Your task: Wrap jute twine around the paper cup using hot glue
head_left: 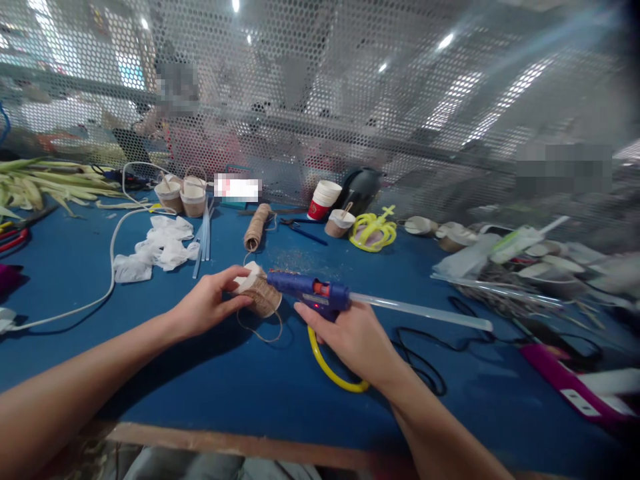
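Right hand (pixel 353 340) holds glue gun (pixel 313 291) against cup (pixel 261 297).

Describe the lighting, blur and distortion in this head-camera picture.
Head view: ceiling lights glare through the mesh screen; the right edge smears into blur; the blue table bows from wide-angle distortion; the left hand, twine-wrapped cup and glue gun are sharp, with soft shadows.

Twine spool (pixel 256 227), yellow crown (pixel 373 231), stacked paper cups (pixel 324 198), crumpled tissue (pixel 160 248), green leaves (pixel 35 183)

Craft workshop: blue-topped worktable (pixel 240 393) (perforated metal screen (pixel 350 100) behind it) bearing brown twine spool (pixel 257 227), clear glue sticks (pixel 204 240).
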Tool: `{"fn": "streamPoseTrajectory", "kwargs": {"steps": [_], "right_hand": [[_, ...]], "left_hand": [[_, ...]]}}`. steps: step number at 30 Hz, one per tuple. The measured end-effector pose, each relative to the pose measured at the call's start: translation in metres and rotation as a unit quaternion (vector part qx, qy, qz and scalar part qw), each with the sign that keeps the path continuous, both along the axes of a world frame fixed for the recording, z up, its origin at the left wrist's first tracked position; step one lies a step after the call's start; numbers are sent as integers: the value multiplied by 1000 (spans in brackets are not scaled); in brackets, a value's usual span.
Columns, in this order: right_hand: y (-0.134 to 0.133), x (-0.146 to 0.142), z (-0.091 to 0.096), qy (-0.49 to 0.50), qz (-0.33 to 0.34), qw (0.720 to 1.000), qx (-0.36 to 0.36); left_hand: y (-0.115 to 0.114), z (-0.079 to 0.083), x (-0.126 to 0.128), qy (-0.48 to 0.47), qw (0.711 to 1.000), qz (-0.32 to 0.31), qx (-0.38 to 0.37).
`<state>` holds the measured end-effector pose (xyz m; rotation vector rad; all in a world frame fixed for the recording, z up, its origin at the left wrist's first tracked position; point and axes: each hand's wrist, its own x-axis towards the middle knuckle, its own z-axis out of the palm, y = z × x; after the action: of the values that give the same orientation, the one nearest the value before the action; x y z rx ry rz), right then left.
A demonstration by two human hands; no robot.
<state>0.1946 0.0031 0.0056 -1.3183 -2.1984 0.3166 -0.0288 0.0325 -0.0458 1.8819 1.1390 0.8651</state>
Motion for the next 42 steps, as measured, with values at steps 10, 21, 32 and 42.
{"fn": "streamPoseTrajectory", "kwargs": {"steps": [10,21,32,42], "right_hand": [[-4,-1,-4,-28,20,999,-6],[-3,1,-5,-42,15,999,14],[-1,5,2,-39,31,999,5],[1,2,4,15,-7,1000,-22]], "left_hand": [[1,0,0,1,1000,5,6],[1,-2,1,-4,1000,11,10],[0,1,1,-13,1000,-8,-3],[0,2,-3,-8,999,-34,-8]]}}
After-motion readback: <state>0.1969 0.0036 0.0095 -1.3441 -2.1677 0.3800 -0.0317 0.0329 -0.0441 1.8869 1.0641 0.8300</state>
